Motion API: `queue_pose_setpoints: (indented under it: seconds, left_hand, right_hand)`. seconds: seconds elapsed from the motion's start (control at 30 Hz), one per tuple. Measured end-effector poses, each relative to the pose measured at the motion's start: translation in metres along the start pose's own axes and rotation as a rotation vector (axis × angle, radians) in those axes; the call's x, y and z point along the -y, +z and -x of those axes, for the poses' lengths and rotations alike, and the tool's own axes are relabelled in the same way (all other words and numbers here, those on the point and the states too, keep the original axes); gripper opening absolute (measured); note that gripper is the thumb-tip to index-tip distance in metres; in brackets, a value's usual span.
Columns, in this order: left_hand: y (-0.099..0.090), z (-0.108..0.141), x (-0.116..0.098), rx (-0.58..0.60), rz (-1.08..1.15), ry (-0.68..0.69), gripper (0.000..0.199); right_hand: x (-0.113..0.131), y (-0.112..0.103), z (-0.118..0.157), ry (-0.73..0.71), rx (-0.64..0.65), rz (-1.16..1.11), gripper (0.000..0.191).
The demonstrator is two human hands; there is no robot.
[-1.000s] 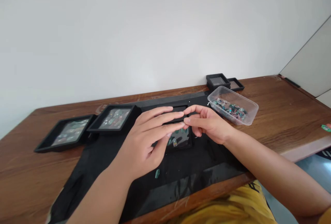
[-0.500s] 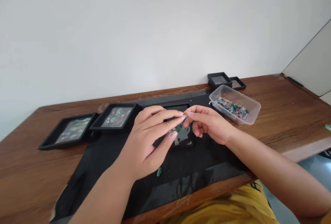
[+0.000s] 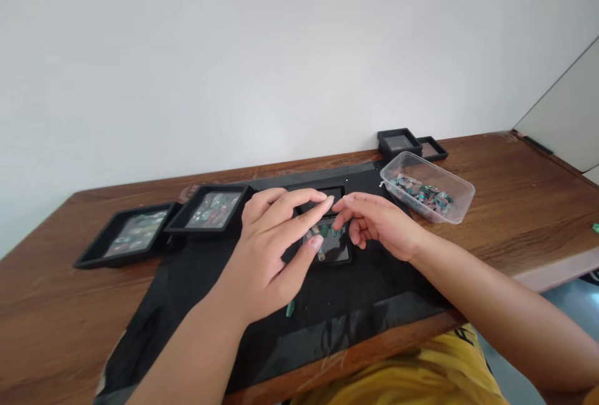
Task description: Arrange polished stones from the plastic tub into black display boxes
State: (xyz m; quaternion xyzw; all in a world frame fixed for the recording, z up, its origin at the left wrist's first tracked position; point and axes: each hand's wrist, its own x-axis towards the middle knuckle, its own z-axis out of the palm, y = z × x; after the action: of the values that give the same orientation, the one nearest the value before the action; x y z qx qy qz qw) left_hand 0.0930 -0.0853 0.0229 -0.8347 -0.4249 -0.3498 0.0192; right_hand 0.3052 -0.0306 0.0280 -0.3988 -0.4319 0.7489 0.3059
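Note:
Over the black tray (image 3: 344, 255) on the dark mat, my left hand (image 3: 276, 236) is held with its fingers stretched and apart, nothing visible between them. Facing it from the right, my right hand (image 3: 379, 221) has thumb and index tips together; anything between them is too small to make out. A small gap separates the two hands' fingertips. Inside the tray, partly hidden by my hands, lie several small green and clear nail-shaped pieces (image 3: 321, 254). One green piece (image 3: 290, 309) rests on the mat below my left hand.
Two black frames (image 3: 210, 209) (image 3: 135, 232) filled with glossy pieces stand at the left. A clear plastic tub (image 3: 461, 196) of mixed pieces sits at the right, with small black frames (image 3: 399, 141) behind it. The black mat (image 3: 365, 305) reaches the table's front edge.
The fingertips of my two hands, touching around a small pale piece before, have come slightly apart. That piece no longer shows clearly. The view has shifted a little.

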Motion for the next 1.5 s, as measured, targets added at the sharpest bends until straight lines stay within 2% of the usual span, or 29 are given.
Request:
queue_pose_setpoints:
  seconds: [0.73, 0.97, 1.13, 1.3, 1.5]
  left_hand:
    - [0.0, -0.001, -0.003, -0.02, 0.006, 0.025, 0.04]
    - [-0.002, -0.003, -0.004, 0.0, 0.045, 0.051, 0.033]
    - [-0.001, -0.005, -0.003, -0.008, 0.059, 0.058, 0.029]
    - [-0.001, -0.006, -0.002, 0.009, 0.053, 0.076, 0.025]
    - [-0.001, -0.005, -0.003, -0.013, 0.045, 0.063, 0.023]
  right_hand:
    - [-0.006, -0.003, -0.001, -0.035, 0.072, 0.049, 0.016]
    - [-0.011, -0.005, -0.003, -0.048, 0.099, 0.052, 0.021]
    - [-0.009, -0.006, -0.002, -0.089, 0.162, 0.036, 0.038]
    - [-0.008, -0.004, 0.0, -0.13, 0.216, 0.036, 0.045]
    - [-0.008, -0.003, 0.002, -0.146, 0.22, 0.054, 0.042]
